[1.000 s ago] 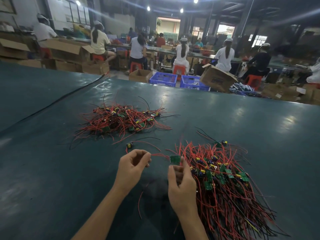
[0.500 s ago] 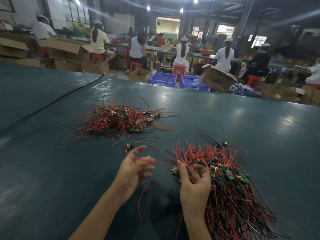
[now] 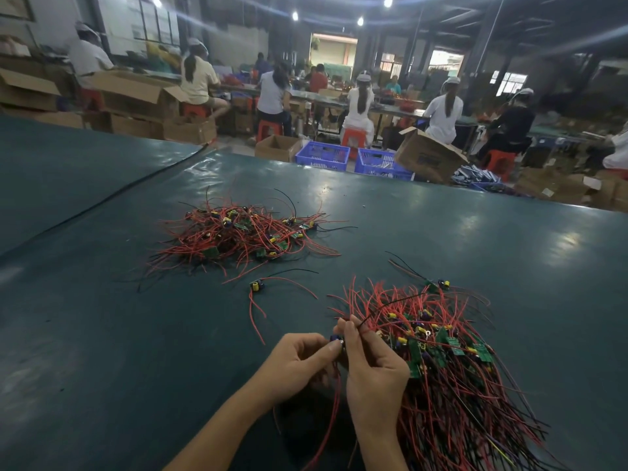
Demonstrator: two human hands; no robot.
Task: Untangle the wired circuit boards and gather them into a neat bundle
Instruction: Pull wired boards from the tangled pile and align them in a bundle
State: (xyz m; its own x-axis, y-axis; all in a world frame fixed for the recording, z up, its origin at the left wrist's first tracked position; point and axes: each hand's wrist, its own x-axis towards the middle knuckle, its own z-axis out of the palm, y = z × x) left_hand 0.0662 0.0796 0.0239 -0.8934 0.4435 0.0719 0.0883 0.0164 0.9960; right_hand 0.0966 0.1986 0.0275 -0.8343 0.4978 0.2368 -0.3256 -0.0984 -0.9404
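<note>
Workshop, seated workers (image 3: pixel 356 107) | green table (image 3: pixel 102 334) | far wired-board heap (image 3: pixel 244 236) | near heap (image 3: pixel 458 385)

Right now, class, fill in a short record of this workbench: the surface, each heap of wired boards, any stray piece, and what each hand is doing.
surface: dark green table
far pile: loose tangle of wired boards, no hand on it
near bundle: boards grouped, wires trailing toward the person
stray board: alone between the two heaps, red wires spread
held board: between both hands
left hand: pinches the held board
right hand: pinches its wires
</note>
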